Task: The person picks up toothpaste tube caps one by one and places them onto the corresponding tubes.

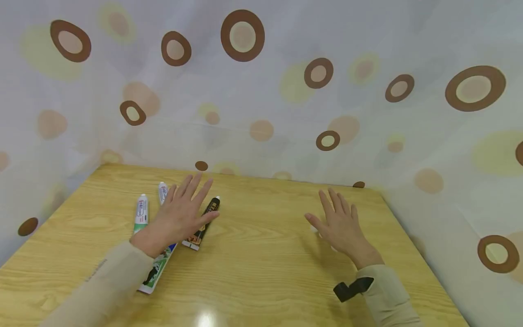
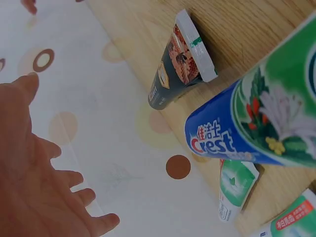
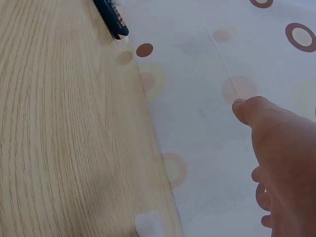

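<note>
Above the left part of the table hovers my left hand (image 1: 178,219), palm down, fingers straight and spread, holding nothing. Several toothpaste tubes lie under and around it. A black tube (image 1: 198,237) shows beside the thumb. The green and blue Crest tube (image 2: 212,136) is partly hidden by the wrist in the head view. A white and green tube (image 1: 141,213) lies to the left, and another white-capped tube (image 1: 163,190) shows behind the fingers. My right hand (image 1: 341,229) is likewise spread over the table's right side. A small white object (image 3: 149,224), mostly covered by that hand in the head view, lies there.
The wood-grain table (image 1: 253,272) meets a pale cloth (image 1: 269,104) with brown ring prints at its back and sides. A black strap with a mount (image 1: 352,289) sits on the right wrist.
</note>
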`<state>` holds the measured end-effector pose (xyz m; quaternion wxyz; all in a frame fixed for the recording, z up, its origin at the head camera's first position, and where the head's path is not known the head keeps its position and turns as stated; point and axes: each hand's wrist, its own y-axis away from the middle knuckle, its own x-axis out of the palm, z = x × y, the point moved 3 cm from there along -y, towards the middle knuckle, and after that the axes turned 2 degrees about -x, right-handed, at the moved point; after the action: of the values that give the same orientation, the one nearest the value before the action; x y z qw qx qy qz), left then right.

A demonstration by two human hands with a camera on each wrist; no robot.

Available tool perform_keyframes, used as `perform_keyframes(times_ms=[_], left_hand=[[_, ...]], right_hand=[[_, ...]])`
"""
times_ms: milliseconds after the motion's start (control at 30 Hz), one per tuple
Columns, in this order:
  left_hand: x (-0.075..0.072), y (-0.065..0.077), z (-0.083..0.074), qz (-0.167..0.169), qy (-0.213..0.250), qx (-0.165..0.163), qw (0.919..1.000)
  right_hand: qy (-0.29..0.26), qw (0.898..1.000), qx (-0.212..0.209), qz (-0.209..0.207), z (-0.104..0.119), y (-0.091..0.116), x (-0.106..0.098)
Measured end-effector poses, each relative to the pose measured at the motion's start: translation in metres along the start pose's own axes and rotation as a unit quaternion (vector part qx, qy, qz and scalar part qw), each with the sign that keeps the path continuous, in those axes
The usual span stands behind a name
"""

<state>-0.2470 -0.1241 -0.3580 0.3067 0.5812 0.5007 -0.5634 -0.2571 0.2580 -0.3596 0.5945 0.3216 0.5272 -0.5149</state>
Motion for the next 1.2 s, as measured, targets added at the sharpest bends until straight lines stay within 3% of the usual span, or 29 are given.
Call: perform_keyframes(times_ms=[233, 433, 633, 833, 1200], left_hand=[[0.009, 0.002, -0.004, -0.004, -0.002, 0.002, 1.0], [0.019, 0.0, -0.007, 0.02, 0.023, -0.012, 0.9995], [0.031, 0.0, -0.006, 0.045, -0.002, -0.037, 0.9983], [0.04, 0.002, -0.007, 0.074, -0.021, -0.053, 0.9956], [0.043, 0.003, -0.011, 0.033, -0.028, -0.028, 0.9986]], right_hand=[[-0.004, 1.0, -0.006, -0.01, -0.005, -0.003, 0.004], [-0.003, 1.0, -0.009, -0.017, -0.011, -0.002, 0.011], [0.002, 0.999, -0.026, -0.026, -0.011, -0.003, 0.021], [-0.006, 1.0, -0.005, -0.016, -0.018, -0.006, 0.035], [0.009, 0.999, 0.017, -0.04, -0.026, -0.012, 0.052]])
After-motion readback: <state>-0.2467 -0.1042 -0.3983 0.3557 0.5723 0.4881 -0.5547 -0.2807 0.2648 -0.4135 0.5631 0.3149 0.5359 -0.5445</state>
